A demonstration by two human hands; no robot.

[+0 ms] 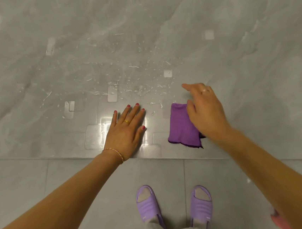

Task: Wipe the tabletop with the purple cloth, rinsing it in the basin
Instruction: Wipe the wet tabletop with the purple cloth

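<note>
A folded purple cloth [180, 125] lies flat on the glossy grey marble tabletop [138, 32], close to its near edge. My right hand [205, 109] hovers just over the cloth's right side, fingers loose and spread, index finger pointing away; it covers part of the cloth and holds nothing. My left hand [127, 127] rests palm down on the tabletop to the left of the cloth, fingers apart. Water drops and streaks [135, 75] cover the tabletop beyond both hands. No basin can be seen clearly.
The table's near edge [76, 155] runs across the view below my hands. Below it is grey tiled floor [99, 202] and my feet in purple slippers [148, 205]. A pink object's rim [280, 220] shows at the lower right corner.
</note>
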